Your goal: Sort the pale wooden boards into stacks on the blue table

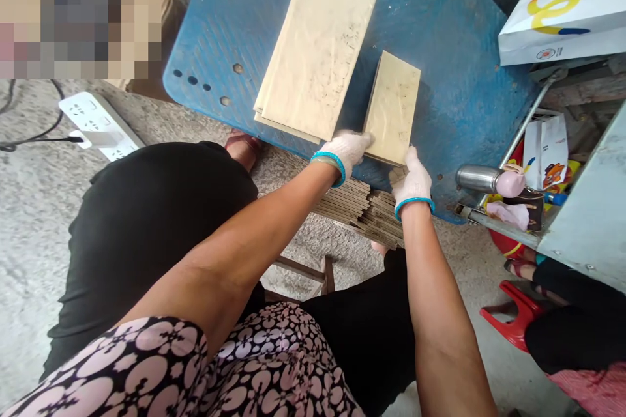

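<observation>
A small stack of thin, pale wooden boards (394, 101) lies on the blue table near its front edge. My left hand (348, 146), in a white knit glove with a blue cuff, grips the stack's near left corner. At the near right corner, my right hand (413, 181) in a matching glove has its thumb along the side, its other fingers partly hidden below the edge. Left of these sits a larger stack of wide pale boards (317, 39), its layers slightly askew and its top speckled with dark marks.
Under the table's front edge are stacked grooved strips (345, 205). A steel flask (476, 178) with a pink lid lies at the blue table's (440, 19) right side. A white bag (562, 13) is far right, a power strip (95, 120) left. Another person sits by a red stool (513, 316).
</observation>
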Action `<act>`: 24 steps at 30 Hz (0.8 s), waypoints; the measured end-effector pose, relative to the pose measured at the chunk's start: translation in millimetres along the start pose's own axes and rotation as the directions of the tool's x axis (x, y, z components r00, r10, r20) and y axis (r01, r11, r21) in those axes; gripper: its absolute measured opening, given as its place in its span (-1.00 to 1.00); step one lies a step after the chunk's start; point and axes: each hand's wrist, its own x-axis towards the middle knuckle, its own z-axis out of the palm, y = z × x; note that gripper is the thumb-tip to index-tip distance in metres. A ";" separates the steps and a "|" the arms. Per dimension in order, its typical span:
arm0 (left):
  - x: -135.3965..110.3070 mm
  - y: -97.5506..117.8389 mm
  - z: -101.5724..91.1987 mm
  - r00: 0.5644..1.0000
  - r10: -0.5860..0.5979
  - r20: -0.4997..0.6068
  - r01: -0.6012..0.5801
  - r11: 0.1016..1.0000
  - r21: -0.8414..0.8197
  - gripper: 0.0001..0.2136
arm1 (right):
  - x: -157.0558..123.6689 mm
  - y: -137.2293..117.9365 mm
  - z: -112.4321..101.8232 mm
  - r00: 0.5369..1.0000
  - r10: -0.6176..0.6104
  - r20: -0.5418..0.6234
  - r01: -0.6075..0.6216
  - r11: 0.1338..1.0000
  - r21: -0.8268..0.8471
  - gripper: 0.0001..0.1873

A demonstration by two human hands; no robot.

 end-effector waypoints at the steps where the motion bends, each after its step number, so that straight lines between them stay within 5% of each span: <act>1: -4.7 4.3 0.5 1.000 -0.018 0.012 0.019 0.995 -0.096 -0.59 | -2.8 1.0 0.5 1.000 0.007 0.027 -0.010 0.996 0.094 -0.66; 4: -16.5 15.6 3.2 0.998 -0.051 0.041 0.060 0.956 -0.288 -0.69 | -15.0 4.6 4.4 0.992 0.027 0.123 -0.066 0.943 0.327 -0.53; 9: -25.8 23.7 8.0 0.995 -0.076 0.067 0.093 0.946 -0.311 -0.74 | -29.1 8.6 15.4 0.939 -0.033 0.342 -0.130 0.889 0.440 -0.40; 15: -36.9 25.2 11.8 0.998 -0.022 0.063 0.035 0.976 -0.213 -0.74 | -22.8 7.6 21.3 0.936 -0.025 0.351 -0.121 0.914 0.387 -0.38; 20: -40.3 26.9 14.6 0.993 -0.086 0.081 0.105 0.958 -0.265 -0.70 | -21.1 1.4 22.9 0.936 0.026 0.352 -0.148 0.934 0.325 -0.45; 24: -40.1 23.1 20.9 0.994 -0.026 0.109 0.064 0.932 -0.357 -0.70 | -25.6 -7.9 19.7 0.951 -0.050 0.306 -0.032 0.966 0.257 -0.53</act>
